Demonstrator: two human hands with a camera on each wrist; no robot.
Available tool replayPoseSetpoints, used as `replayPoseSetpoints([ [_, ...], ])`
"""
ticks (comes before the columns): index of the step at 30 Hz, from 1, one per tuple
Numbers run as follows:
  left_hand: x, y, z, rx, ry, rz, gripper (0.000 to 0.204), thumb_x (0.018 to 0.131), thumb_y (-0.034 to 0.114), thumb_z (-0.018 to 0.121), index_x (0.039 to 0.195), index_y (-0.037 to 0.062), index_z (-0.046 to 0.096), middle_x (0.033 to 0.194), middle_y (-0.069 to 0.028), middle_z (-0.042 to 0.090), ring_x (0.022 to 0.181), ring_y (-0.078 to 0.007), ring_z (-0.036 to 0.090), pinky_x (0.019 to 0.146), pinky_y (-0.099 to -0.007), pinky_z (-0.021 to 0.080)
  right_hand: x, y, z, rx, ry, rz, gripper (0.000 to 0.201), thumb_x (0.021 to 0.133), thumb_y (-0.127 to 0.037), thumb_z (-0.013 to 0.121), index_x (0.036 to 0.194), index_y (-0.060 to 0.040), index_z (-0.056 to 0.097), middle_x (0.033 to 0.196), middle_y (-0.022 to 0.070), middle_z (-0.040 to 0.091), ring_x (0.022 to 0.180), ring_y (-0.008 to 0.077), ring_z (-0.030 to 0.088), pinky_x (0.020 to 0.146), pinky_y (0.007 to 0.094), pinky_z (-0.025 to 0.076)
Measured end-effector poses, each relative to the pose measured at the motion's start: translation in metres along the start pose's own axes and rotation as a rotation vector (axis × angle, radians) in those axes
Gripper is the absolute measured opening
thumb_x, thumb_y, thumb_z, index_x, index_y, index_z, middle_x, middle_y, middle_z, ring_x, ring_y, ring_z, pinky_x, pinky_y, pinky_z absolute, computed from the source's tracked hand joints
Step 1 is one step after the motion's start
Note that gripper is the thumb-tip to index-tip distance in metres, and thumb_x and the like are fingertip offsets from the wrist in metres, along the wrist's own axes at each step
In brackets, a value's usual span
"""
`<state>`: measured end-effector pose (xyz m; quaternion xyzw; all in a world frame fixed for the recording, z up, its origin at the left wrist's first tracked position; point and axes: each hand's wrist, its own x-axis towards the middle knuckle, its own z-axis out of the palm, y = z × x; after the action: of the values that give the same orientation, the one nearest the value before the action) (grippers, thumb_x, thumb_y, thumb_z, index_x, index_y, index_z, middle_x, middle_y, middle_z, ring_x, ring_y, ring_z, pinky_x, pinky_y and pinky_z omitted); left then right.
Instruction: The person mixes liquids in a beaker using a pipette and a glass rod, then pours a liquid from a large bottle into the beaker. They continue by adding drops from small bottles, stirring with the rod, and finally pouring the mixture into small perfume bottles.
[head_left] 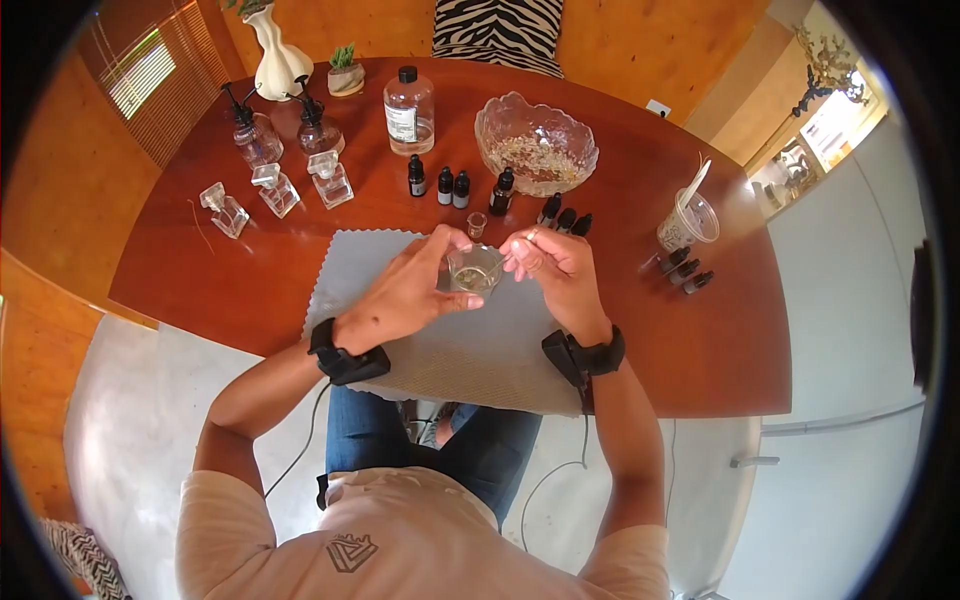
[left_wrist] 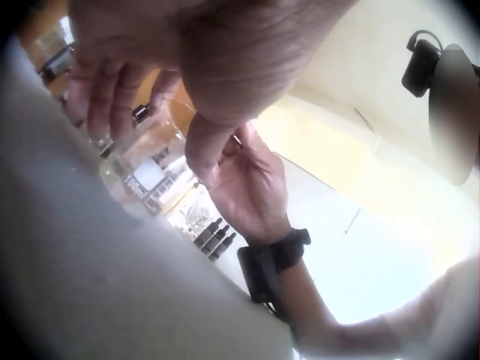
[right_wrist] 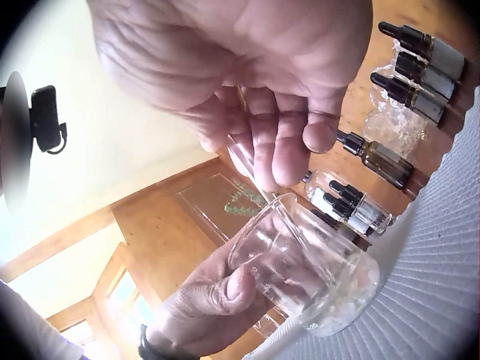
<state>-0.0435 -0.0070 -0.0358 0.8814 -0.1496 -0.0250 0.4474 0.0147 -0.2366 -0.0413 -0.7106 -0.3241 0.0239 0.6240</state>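
Observation:
My left hand (head_left: 400, 295) grips a small clear glass beaker (right_wrist: 296, 262) around its side, thumb on one face and fingers on the other. It is tilted in the right wrist view, with a little liquid and pale bits near its bottom. Between thumb and fingertips, my right hand (head_left: 562, 268) pinches a thin clear rod (right_wrist: 259, 182) whose lower end reaches into the beaker. Both hands are above a grey scalloped mat (head_left: 440, 350) at the table's front edge. Just beyond the beaker stands a tiny glass cup (head_left: 477, 225).
Several dark dropper bottles (head_left: 502, 192) stand behind the hands, before a large glass bowl (head_left: 535, 145) of pale bits. A big clear bottle (head_left: 408, 115), square glass perfume bottles (head_left: 330, 180) and pump bottles (head_left: 257, 138) are at left. A clear cup (head_left: 687, 222) holding sticks is right.

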Motion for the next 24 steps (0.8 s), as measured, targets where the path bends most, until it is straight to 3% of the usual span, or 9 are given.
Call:
replayPoseSetpoints([
  [3, -0.001, -0.007, 0.003, -0.009, 0.023, 0.057, 0.074, 0.084, 0.027, 0.084, 0.144, 0.0108, 0.042, 0.127, -0.0089, 0.06, 0.115, -0.0258, 0.058, 0.097, -0.0396, 0.048, 0.001, 0.002, 0.003, 0.01, 0.013, -0.029, 0.029, 0.103, -0.021, 0.06, 0.095, 0.0052, 0.07, 0.08, 0.0066, 0.067, 0.068, 0.0103, 0.06, 0.063, 0.025, 0.048],
  [6, 0.01, -0.009, -0.007, -0.195, -0.104, 0.191, 0.075, 0.084, 0.025, 0.084, 0.146, 0.0092, 0.043, 0.13, -0.0092, 0.058, 0.12, -0.0243, 0.057, 0.099, -0.0385, 0.048, 0.0, 0.002, 0.003, 0.044, 0.012, -0.027, 0.028, 0.103, -0.022, 0.06, 0.097, 0.0039, 0.07, 0.079, 0.0055, 0.066, 0.067, 0.0094, 0.059, 0.062, 0.0244, 0.048],
  [9, 0.02, -0.013, -0.015, -0.203, -0.298, 0.126, 0.074, 0.085, 0.022, 0.083, 0.147, 0.0082, 0.044, 0.132, -0.0086, 0.057, 0.122, -0.0211, 0.055, 0.099, -0.0367, 0.048, 0.0, -0.001, 0.003, 0.102, 0.02, 0.0, 0.026, 0.104, -0.021, 0.06, 0.1, 0.0033, 0.068, 0.08, 0.0053, 0.067, 0.068, 0.0093, 0.059, 0.063, 0.0242, 0.048],
  [12, 0.017, -0.018, -0.005, -0.265, -0.175, 0.149, 0.065, 0.081, 0.019, 0.084, 0.136, 0.0054, 0.052, 0.125, -0.0147, 0.064, 0.121, -0.0282, 0.06, 0.102, -0.0402, 0.046, 0.0, 0.0, 0.0, 0.11, 0.017, 0.023, 0.024, 0.104, -0.019, 0.06, 0.101, 0.0031, 0.068, 0.081, 0.0063, 0.067, 0.071, 0.0105, 0.061, 0.066, 0.0249, 0.05],
  [15, 0.013, -0.015, -0.002, -0.202, -0.141, 0.129, 0.066, 0.084, 0.018, 0.083, 0.14, 0.0072, 0.049, 0.126, -0.0085, 0.061, 0.118, -0.0191, 0.056, 0.097, -0.0353, 0.05, 0.001, -0.001, -0.001, 0.105, 0.012, 0.032, 0.022, 0.103, -0.018, 0.06, 0.101, 0.0031, 0.068, 0.081, 0.0068, 0.066, 0.072, 0.0113, 0.062, 0.067, 0.0253, 0.05],
  [24, 0.009, -0.01, -0.003, -0.131, -0.09, 0.067, 0.066, 0.082, 0.016, 0.086, 0.135, 0.0064, 0.048, 0.122, -0.0109, 0.062, 0.115, -0.0202, 0.058, 0.094, -0.0359, 0.051, -0.001, -0.001, 0.001, 0.163, 0.049, 0.019, 0.023, 0.103, -0.018, 0.06, 0.1, 0.0031, 0.066, 0.082, 0.0068, 0.067, 0.071, 0.0105, 0.061, 0.066, 0.0249, 0.05],
])
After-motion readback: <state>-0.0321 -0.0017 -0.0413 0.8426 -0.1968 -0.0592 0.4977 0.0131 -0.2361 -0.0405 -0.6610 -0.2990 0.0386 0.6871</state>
